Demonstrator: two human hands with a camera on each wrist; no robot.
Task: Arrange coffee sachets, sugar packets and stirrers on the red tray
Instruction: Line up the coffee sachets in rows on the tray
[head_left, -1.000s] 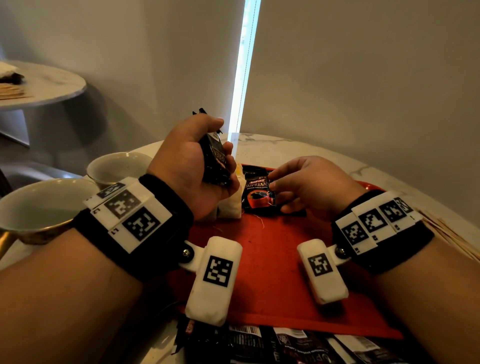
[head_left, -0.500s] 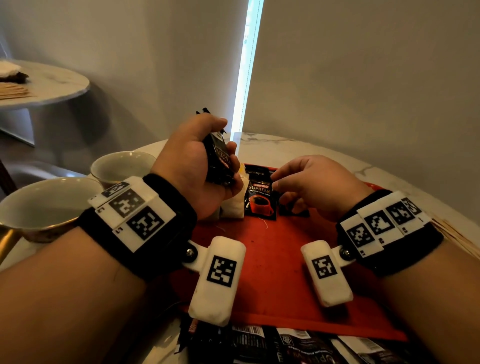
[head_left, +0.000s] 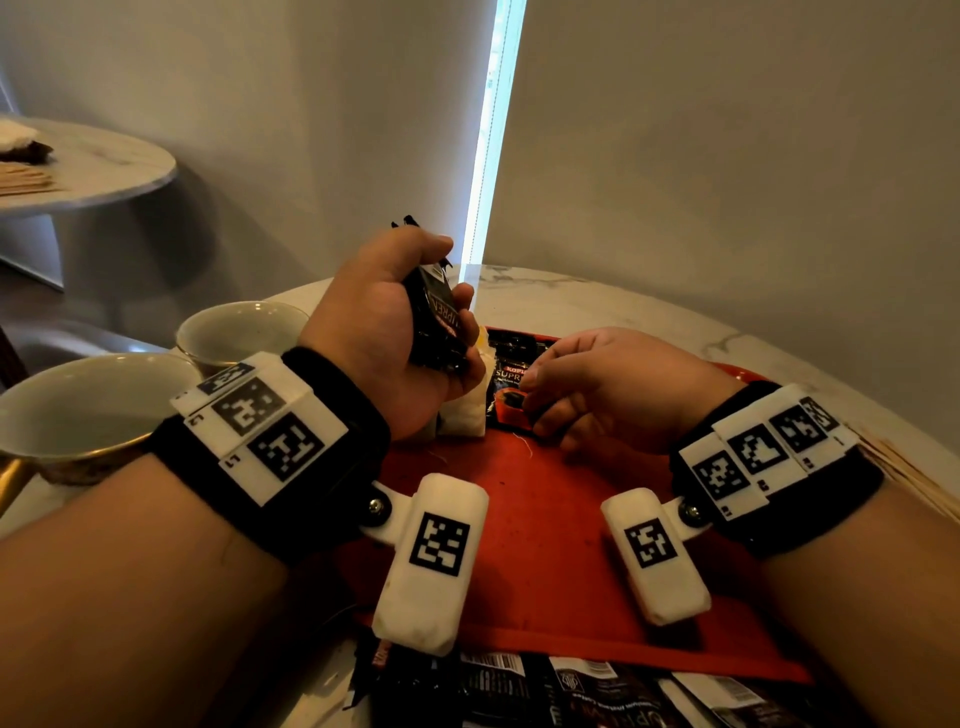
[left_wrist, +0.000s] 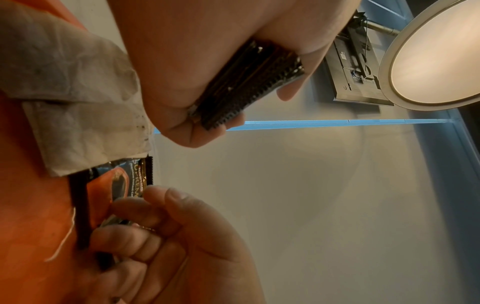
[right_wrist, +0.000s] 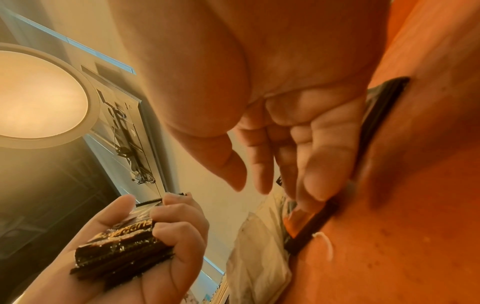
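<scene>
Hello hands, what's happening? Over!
Left hand grips stack of black coffee sachets. Right hand fingers press black sachet flat on red tray. White packets alongside.

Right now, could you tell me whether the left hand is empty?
No, the left hand grips a stack of black coffee sachets above the red tray.

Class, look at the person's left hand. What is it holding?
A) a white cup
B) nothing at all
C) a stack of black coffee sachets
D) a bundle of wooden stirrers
C: the left hand curls its fingers round a stack of black coffee sachets, raised above the red tray; the cups stand untouched to its left.
</scene>
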